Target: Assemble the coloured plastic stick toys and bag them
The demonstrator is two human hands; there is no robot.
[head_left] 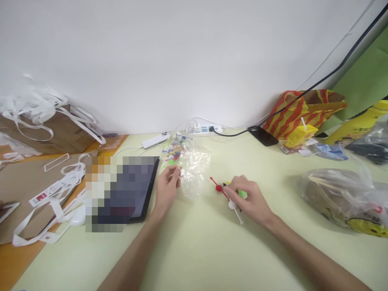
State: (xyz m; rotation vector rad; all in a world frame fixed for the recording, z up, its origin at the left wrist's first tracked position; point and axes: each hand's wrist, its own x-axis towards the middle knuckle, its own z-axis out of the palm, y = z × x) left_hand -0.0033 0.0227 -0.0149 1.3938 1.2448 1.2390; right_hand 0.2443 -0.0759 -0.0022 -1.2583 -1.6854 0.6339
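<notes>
Spreading across the view, the pale green table (pixel 194 250) carries a tablet (pixel 133 190) at the left, a striped bag (pixel 303 109) and a filled plastic bag (pixel 339 194) at the right, and a power strip (pixel 203 129) by the wall. Near the middle lies a clear plastic bag (pixel 190 165) of small coloured clock hands (pixel 174 151). The left hand (pixel 166 190) pinches something thin at that bag's near edge; what exactly, I cannot tell. The right hand (pixel 250 200), fingers curled together, grips a small cluster just right of the bag: a red hand (pixel 218 187), a white hand (pixel 235 209) and a green piece (pixel 241 193). These parts look slender, so a hard squeeze could bend them, and tugging the loose bag could likely scatter its pieces over the table.
</notes>
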